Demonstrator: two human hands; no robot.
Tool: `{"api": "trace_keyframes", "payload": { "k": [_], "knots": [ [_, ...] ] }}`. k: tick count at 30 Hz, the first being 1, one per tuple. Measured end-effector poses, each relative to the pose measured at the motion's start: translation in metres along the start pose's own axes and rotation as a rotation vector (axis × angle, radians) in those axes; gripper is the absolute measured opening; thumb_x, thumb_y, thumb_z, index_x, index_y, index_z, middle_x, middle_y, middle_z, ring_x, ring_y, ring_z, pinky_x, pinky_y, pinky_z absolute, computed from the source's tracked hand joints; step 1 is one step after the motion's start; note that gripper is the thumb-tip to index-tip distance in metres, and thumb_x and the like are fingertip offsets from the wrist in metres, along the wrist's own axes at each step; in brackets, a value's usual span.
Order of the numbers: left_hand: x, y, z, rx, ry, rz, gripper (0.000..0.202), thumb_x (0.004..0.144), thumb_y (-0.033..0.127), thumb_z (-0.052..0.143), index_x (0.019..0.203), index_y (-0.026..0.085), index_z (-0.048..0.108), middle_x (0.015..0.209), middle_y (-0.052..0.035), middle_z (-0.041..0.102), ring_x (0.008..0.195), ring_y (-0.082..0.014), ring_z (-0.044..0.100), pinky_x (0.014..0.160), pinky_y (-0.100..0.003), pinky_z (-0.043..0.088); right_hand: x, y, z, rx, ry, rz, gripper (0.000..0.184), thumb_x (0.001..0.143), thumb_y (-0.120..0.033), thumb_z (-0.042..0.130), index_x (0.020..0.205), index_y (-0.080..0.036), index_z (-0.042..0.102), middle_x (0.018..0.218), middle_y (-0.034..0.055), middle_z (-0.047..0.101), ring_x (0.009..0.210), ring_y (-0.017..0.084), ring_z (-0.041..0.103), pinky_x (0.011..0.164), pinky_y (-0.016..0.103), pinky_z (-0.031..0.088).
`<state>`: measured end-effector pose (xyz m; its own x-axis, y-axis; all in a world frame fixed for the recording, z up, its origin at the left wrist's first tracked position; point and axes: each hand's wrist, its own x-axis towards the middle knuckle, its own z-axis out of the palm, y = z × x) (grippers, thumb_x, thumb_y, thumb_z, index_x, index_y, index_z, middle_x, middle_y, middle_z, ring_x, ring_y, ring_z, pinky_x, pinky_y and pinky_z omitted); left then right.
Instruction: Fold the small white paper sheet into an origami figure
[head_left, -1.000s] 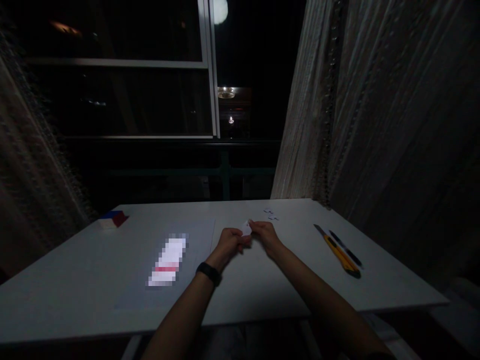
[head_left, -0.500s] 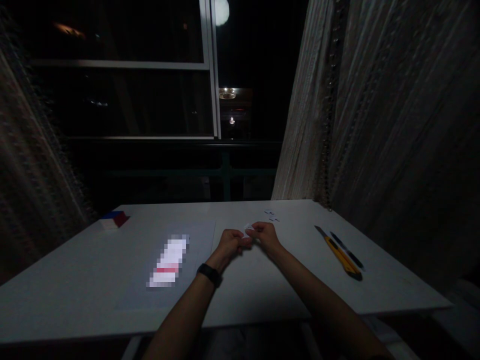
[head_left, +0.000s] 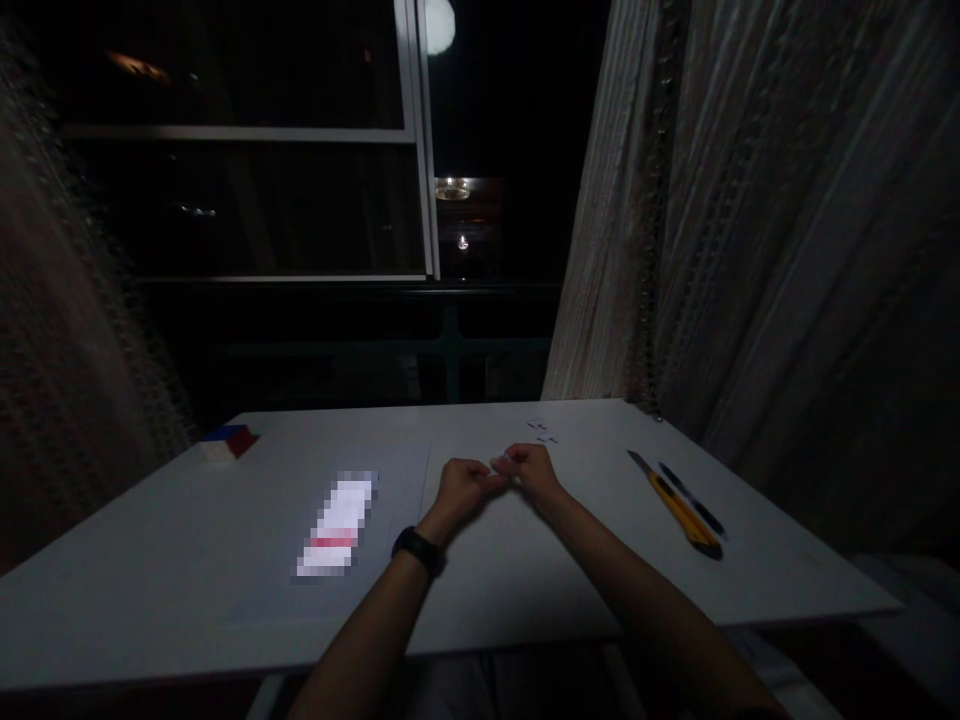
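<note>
Over the middle of the white table [head_left: 510, 590], my left hand [head_left: 463, 487] and my right hand [head_left: 532, 468] meet at the fingertips. Between them they pinch a small piece of white paper [head_left: 498, 462], most of it covered by the fingers. A dark watch band circles my left wrist. Just beyond my right hand lie a few small paper pieces [head_left: 541, 432] with dark marks. To the left of my left hand, a lit phone [head_left: 337, 525] with a blurred-out screen rests on a pale sheet of paper [head_left: 409, 470].
A yellow box cutter [head_left: 679, 512] lies on the right with its blade out, beside a dark pen [head_left: 694, 500]. At the far left sits a blue, red and white cube [head_left: 227, 443]. Curtains [head_left: 600, 250] hang on both sides of the dark window [head_left: 262, 200].
The fingertips have drawn closer around the paper, and less of it shows now. The view has shifted very slightly; the objects on the table stay where they were.
</note>
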<state>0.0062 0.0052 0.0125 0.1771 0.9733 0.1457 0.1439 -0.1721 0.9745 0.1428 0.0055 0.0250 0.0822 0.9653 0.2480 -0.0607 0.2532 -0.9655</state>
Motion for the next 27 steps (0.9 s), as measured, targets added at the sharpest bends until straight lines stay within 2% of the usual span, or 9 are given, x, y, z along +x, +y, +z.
{"api": "trace_keyframes", "payload": {
  "k": [3, 7, 9, 10, 12, 15, 19, 22, 27],
  "knots": [
    [-0.001, 0.002, -0.001, 0.097, 0.039, 0.097, 0.027, 0.054, 0.034, 0.071, 0.052, 0.008, 0.064, 0.047, -0.0020, 0.050, 0.045, -0.0080, 0.039, 0.043, -0.022, 0.027, -0.002, -0.003, 0.000, 0.007, -0.084, -0.026, 0.028, 0.046, -0.036, 0.077, 0.054, -0.014, 0.062, 0.048, -0.0017, 0.057, 0.045, 0.011, 0.049, 0.046, 0.024, 0.037],
    [-0.004, 0.010, -0.004, 0.088, 0.035, 0.092, 0.025, 0.054, 0.033, 0.071, 0.056, 0.008, 0.066, 0.048, -0.0023, 0.053, 0.045, -0.0093, 0.043, 0.043, -0.021, 0.030, -0.004, -0.005, -0.001, -0.078, -0.095, -0.111, 0.022, 0.053, -0.035, 0.075, 0.059, -0.015, 0.067, 0.055, 0.0023, 0.062, 0.053, 0.016, 0.056, 0.055, 0.029, 0.044],
    [-0.005, 0.015, -0.005, -0.055, 0.006, 0.038, 0.030, 0.055, 0.031, 0.070, 0.075, 0.009, 0.068, 0.060, -0.0040, 0.061, 0.044, -0.0091, 0.046, 0.042, -0.021, 0.033, -0.003, -0.006, -0.001, -0.165, -0.037, -0.256, 0.016, 0.057, -0.032, 0.074, 0.058, -0.017, 0.068, 0.063, 0.0045, 0.065, 0.065, 0.019, 0.059, 0.067, 0.034, 0.046],
    [-0.005, 0.016, -0.007, -0.148, -0.001, 0.005, 0.039, 0.054, 0.029, 0.071, 0.088, 0.010, 0.066, 0.069, -0.0055, 0.064, 0.044, -0.0090, 0.049, 0.041, -0.021, 0.034, -0.003, -0.006, -0.001, -0.217, -0.005, -0.350, 0.011, 0.058, -0.029, 0.073, 0.059, -0.019, 0.069, 0.069, 0.0052, 0.067, 0.072, 0.020, 0.059, 0.074, 0.036, 0.045],
    [-0.005, 0.017, -0.010, -0.321, -0.010, -0.065, 0.046, 0.057, 0.030, 0.069, 0.098, 0.011, 0.061, 0.073, -0.0068, 0.065, 0.040, -0.0085, 0.049, 0.038, -0.020, 0.032, -0.004, -0.006, -0.001, -0.324, 0.056, -0.515, 0.003, 0.062, -0.025, 0.072, 0.063, -0.022, 0.071, 0.081, 0.0056, 0.066, 0.083, 0.020, 0.057, 0.082, 0.037, 0.042],
    [-0.005, 0.016, -0.014, -0.486, -0.097, -0.175, 0.038, 0.065, 0.040, 0.062, 0.087, 0.010, 0.060, 0.059, -0.0031, 0.059, 0.034, -0.0063, 0.042, 0.033, -0.018, 0.026, -0.008, -0.005, 0.001, -0.435, 0.073, -0.607, 0.007, 0.067, -0.020, 0.068, 0.070, -0.025, 0.072, 0.085, 0.0048, 0.059, 0.082, 0.018, 0.054, 0.075, 0.032, 0.044],
    [-0.005, 0.015, -0.016, -0.535, -0.135, -0.136, 0.035, 0.064, 0.042, 0.067, 0.081, 0.013, 0.060, 0.048, 0.0059, 0.047, 0.030, -0.0015, 0.028, 0.031, -0.017, 0.016, -0.014, -0.001, 0.003, -0.526, -0.060, -0.676, 0.018, 0.072, -0.014, 0.063, 0.077, -0.028, 0.072, 0.084, 0.0025, 0.054, 0.071, 0.013, 0.051, 0.064, 0.026, 0.045],
    [-0.005, 0.016, -0.016, -0.528, -0.078, -0.134, 0.037, 0.059, 0.040, 0.073, 0.082, 0.014, 0.060, 0.046, 0.0086, 0.042, 0.030, -0.0005, 0.024, 0.032, -0.017, 0.011, -0.016, 0.001, 0.004, -0.568, -0.120, -0.732, 0.025, 0.074, -0.010, 0.058, 0.083, -0.029, 0.072, 0.091, 0.0031, 0.057, 0.072, 0.013, 0.053, 0.067, 0.026, 0.046],
    [-0.002, 0.015, -0.018, -0.476, 0.053, -0.097, 0.037, 0.057, 0.044, 0.073, 0.073, 0.014, 0.059, 0.039, 0.0102, 0.033, 0.031, -0.0013, 0.023, 0.033, -0.018, 0.012, -0.014, 0.003, 0.003, -0.524, -0.065, -0.752, 0.019, 0.076, -0.014, 0.058, 0.086, -0.024, 0.071, 0.099, 0.0068, 0.059, 0.079, 0.015, 0.058, 0.070, 0.028, 0.049]
  ]
}}
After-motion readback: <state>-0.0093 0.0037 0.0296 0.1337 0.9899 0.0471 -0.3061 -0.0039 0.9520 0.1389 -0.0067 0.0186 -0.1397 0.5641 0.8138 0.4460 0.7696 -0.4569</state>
